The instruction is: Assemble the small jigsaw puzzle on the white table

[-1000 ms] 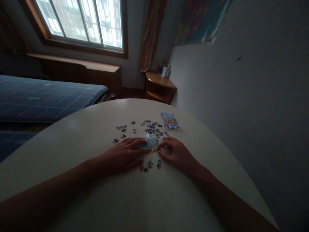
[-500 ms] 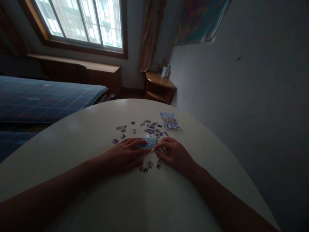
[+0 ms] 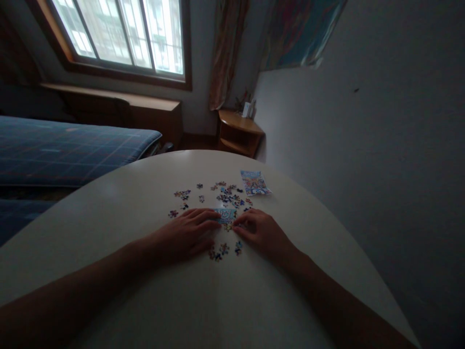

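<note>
A joined, light-blue section of jigsaw puzzle (image 3: 225, 215) lies flat on the white table in front of me. My left hand (image 3: 192, 231) rests palm down over its left part, fingers stretched out, hiding some of it. At its lower right edge my right hand (image 3: 259, 231) holds thumb and forefinger close together against a small yellowish puzzle piece (image 3: 228, 227). The fingertips partly cover that spot. Several loose puzzle pieces (image 3: 219, 253) lie just below the hands, and one more loose piece (image 3: 238, 248) sits below my right fingers.
Beyond my hands spreads a heap of loose puzzle pieces (image 3: 231, 198), with others scattered to its left. A printed picture sheet (image 3: 255, 183) lies at the upper right of the round white table (image 3: 218, 305). A plaid mattress (image 3: 72, 150) is left, a wall right, a corner shelf (image 3: 241, 122) behind.
My left fingers have drawn back slightly to the left, uncovering more of the lower edge of the joined section. My right hand stays nearly in place at the small piece.
</note>
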Demonstrator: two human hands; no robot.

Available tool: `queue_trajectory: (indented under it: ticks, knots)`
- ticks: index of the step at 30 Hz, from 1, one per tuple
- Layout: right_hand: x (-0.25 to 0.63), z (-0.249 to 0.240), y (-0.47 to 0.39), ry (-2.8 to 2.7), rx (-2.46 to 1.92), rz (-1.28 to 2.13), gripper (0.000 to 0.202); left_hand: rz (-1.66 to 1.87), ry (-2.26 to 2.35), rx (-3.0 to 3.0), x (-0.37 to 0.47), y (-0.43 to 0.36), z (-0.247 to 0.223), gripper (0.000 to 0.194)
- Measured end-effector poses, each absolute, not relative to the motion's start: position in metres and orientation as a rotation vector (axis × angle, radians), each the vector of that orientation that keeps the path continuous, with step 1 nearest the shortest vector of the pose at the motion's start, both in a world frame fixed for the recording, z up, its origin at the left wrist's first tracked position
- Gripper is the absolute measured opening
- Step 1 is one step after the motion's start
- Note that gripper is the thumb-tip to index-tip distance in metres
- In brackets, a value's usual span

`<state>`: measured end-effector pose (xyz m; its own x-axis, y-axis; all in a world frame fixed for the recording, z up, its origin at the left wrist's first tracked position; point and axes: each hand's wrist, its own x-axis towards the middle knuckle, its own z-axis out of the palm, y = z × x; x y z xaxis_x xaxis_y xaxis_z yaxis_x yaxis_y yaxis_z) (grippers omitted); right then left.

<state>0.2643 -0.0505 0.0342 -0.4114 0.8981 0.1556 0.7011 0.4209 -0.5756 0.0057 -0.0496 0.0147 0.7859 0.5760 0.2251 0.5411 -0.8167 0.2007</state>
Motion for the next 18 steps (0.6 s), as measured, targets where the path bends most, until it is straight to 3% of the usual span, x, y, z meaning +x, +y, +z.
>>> queue_trajectory:
  ticks: [10,18]
  knots:
    - [0.2645,0.0349,-0.0537,-2.197,-1.533,0.498,0.012,0.485,0.87,2.8,0.005,-0.0488,0.0136,0.033]
    - [0.2653,0.035,-0.053,-2.143,-1.519,0.614,0.011,0.479,0.893,2.796,0.0056,-0.049,0.0134,0.032]
